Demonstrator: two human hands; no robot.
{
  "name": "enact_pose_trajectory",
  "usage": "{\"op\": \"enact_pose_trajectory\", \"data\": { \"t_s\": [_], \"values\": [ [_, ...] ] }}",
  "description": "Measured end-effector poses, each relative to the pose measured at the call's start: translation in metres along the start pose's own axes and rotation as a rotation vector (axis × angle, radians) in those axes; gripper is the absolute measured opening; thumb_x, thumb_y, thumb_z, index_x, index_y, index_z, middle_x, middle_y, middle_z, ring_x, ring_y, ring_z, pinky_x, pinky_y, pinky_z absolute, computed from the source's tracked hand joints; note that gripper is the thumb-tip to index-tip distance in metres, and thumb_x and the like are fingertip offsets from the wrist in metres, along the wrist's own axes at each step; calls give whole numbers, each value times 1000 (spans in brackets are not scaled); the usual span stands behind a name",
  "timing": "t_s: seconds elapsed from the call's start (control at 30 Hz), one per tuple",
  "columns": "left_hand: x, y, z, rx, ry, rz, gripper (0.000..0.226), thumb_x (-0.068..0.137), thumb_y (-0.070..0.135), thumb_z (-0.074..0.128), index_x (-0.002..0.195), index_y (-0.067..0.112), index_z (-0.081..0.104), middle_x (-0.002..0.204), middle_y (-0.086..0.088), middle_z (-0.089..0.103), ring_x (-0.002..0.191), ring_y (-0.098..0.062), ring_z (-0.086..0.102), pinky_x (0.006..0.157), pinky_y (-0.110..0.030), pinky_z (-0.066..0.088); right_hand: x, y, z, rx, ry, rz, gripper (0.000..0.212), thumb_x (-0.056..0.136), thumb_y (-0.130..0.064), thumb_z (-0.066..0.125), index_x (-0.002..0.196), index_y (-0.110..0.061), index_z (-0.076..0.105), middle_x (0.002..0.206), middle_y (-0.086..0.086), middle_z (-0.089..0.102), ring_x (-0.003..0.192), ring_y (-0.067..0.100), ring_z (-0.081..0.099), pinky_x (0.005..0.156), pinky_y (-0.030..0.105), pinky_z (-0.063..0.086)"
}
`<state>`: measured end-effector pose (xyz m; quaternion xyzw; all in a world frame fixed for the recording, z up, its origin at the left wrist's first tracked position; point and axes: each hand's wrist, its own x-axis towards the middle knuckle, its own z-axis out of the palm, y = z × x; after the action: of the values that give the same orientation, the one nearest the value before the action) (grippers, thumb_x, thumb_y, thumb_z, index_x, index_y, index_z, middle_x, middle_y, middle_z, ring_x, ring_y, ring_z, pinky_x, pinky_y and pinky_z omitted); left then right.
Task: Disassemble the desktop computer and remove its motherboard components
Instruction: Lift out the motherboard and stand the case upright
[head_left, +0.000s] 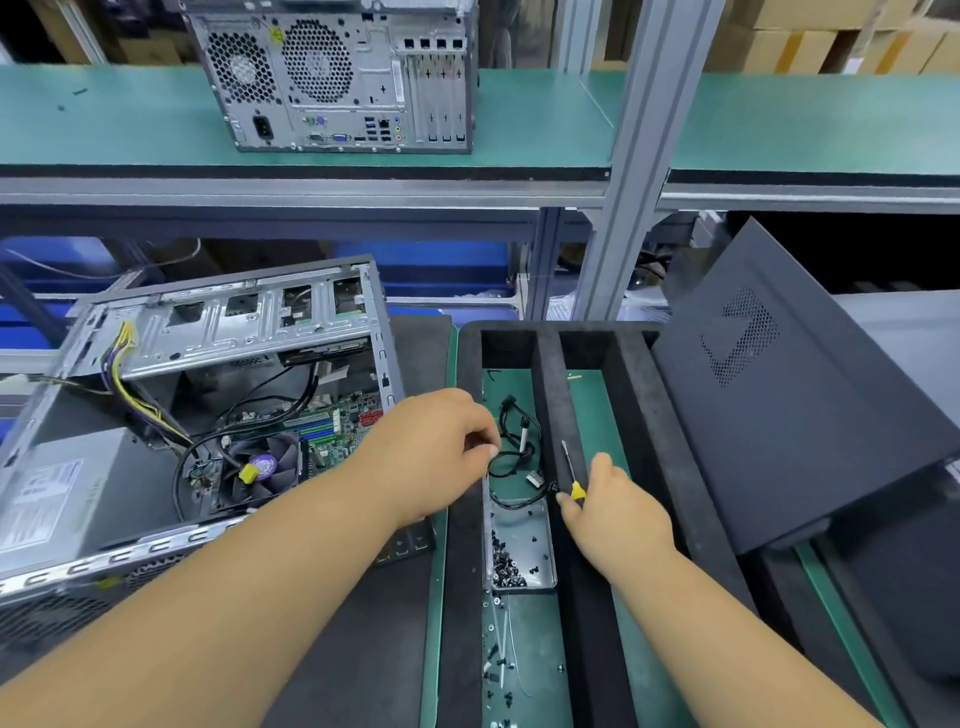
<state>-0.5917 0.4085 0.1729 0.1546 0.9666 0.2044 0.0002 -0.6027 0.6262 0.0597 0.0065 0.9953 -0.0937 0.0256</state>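
Note:
An open desktop case lies on its side at the left, showing its motherboard, a black CPU fan, a grey power supply and bundled wires. My left hand reaches over the black foam tray and pinches a black cable lying in the tray's left slot. My right hand grips a screwdriver with a yellow handle, its shaft pointing away over the tray's middle divider.
A small metal dish of black screws sits in the tray's left slot, with loose screws nearer me. The removed black side panel leans at the right. A second, closed computer stands on the upper green shelf.

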Motion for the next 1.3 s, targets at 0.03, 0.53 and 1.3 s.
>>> {"op": "enact_pose_trajectory", "data": {
  "t_s": [0.03, 0.53, 1.3],
  "values": [
    [-3, -3, -5, -7, 5, 1, 10, 90, 33, 58, 92, 35, 68, 91, 15, 57, 87, -5, 56, 82, -28, 49, 3, -5, -7, 2, 12, -8, 37, 92, -52, 49, 95, -18, 33, 93, -2, 54, 66, 20, 55, 54, 30, 43],
    [-123, -200, -104, -143, 171, -408, 19, 86, 15, 63, 86, 33, 59, 88, 8, 60, 81, -13, 58, 75, -25, 49, 26, -245, -109, 136, -8, -828, 9, 92, -38, 56, 90, -31, 61, 87, -13, 51, 81, 9, 52, 64, 27, 39],
    [-128, -246, -85, 156, 43, -336, 34, 82, 38, 53, 115, 32, 53, 111, 10, 52, 108, -16, 46, 98, -32, 33, 51, -307, -9, -206, -325, -965, 91, 54, -48, 76, 131, -14, 39, 118, 1, 43, 110, 18, 41, 90, 29, 44]
  ]
}}
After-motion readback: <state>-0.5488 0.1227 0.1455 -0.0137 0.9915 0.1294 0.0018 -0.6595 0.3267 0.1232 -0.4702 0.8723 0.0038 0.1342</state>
